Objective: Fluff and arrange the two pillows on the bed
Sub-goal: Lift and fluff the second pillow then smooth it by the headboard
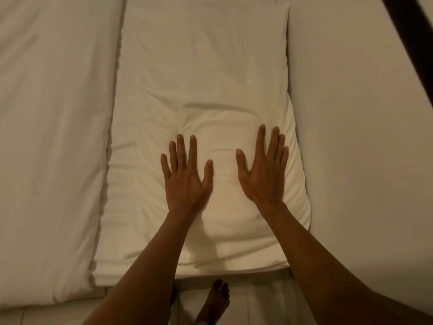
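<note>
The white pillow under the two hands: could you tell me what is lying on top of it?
Only the left hand and right hand, both flat with fingers spread, on the pillow. Whatever lies beneath the palms is hidden.

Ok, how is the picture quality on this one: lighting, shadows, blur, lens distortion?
Head view: dim, warm yellowish light; soft shadows under the left hand and right hand on the pillow; slight overall softness, fingers still distinct; wide-angle bowing at the folded duvet edge; no glare.
</note>
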Demonstrator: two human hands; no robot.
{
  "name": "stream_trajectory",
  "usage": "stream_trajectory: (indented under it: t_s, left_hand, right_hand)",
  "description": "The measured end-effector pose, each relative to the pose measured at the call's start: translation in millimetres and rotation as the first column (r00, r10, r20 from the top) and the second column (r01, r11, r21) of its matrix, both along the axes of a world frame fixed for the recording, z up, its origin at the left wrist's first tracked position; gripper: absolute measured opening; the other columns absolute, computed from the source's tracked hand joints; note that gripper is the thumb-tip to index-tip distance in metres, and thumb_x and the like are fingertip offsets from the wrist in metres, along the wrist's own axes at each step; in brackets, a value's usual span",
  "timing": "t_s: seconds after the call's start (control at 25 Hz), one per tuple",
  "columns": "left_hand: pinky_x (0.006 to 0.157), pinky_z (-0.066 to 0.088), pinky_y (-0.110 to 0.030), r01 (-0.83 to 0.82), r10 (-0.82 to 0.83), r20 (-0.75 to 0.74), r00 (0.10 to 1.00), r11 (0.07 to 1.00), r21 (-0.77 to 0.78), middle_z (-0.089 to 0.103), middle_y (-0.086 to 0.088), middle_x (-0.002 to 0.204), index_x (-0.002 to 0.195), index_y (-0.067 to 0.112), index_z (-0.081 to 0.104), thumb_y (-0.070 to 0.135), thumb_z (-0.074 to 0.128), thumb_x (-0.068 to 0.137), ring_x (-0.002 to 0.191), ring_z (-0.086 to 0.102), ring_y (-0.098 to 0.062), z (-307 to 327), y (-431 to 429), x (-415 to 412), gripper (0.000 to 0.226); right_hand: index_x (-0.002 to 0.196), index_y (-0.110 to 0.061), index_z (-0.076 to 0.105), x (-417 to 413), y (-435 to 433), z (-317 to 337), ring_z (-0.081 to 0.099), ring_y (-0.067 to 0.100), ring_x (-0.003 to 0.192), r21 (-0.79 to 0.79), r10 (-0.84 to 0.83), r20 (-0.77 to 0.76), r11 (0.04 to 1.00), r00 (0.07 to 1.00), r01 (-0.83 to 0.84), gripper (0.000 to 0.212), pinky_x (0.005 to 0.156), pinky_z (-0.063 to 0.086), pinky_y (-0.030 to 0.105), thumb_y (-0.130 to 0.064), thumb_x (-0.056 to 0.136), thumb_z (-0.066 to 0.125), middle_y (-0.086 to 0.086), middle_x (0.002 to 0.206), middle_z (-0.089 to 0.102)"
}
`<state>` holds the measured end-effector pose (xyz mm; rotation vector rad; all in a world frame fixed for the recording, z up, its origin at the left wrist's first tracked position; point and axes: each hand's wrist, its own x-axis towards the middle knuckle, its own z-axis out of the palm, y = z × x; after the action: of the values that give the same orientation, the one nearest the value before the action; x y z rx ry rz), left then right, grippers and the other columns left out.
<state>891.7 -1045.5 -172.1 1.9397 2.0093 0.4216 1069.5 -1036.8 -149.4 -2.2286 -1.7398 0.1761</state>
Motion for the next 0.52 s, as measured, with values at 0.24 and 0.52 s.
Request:
stream_trajectory:
  t_s: [0.24, 0.52]
  left_hand:
    - [0.126, 0.002, -0.051, -0.044, 0.046, 0.014, 0.999, 0.991, -0.125, -0.006, -0.001, 0.169, 0.159, 0.032, -0.006, 0.060, 0.020, 0.101, 0.155, -0.012, -0.018, 15, -35, -9, 0.070]
    - [0.123, 0.017, -0.049, -0.099, 0.085, 0.163, 0.983, 0.992, 0.080, 0.027, -0.009, 0.163, 0.157, 0.021, 0.023, 0.048, 0.028, 0.103, 0.151, 0.022, -0.026, 56, 70, -7, 0.061]
  right_hand:
    - [0.164, -0.020, -0.001, 5, -35, 10, -0.002, 0.026, 0.158, -0.122, -0.107, -0.028, 0.987, 0.994, 0.102, 0.084, 0.128, 0.006, 0.046, -0.067, 0.099, 0.025, 0.013, 0.171, -0.002]
    - [0.163, -0.013, 0.009, -6, 38, 31, 0.003, 0.029, 0.158, 0.024, 0.016, -0.054, 1.000, 0.998, -0.015, 0.080, 0.128, 0.000, 0.043, -0.062, 0.102, 0.024, 0.015, 0.170, 0.006]
